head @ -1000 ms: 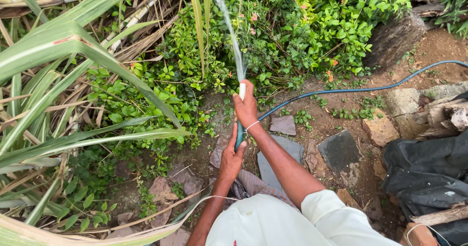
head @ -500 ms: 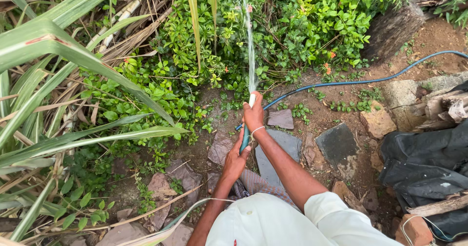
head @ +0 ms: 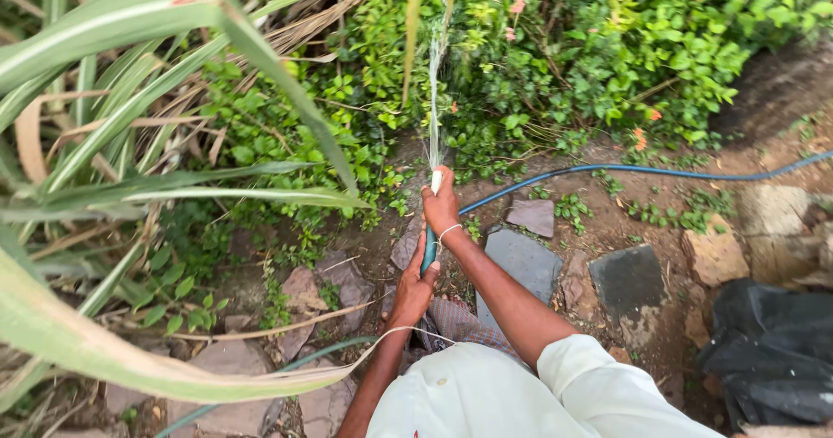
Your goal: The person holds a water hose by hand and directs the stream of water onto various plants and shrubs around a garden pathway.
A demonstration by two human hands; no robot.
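The water jet (head: 433, 99) has been swung from the right back toward the centre of the flowering shrubs (head: 555, 65). The teal hose (head: 428, 245) is clamped by the right hand (head: 441, 202) near its pale nozzle and by the left hand (head: 414, 289) lower down. Soil may be washed from the roots by the narrow stream.

The hose (head: 428, 245) was teal with a white tip; the shirt (head: 486, 395) white; the sheet (head: 772, 360) at lower right black.

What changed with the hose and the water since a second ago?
The water jet swung from leaning left to shooting nearly straight up the picture into the bushes. Both the right hand and the left hand kept gripping the hose the same way.
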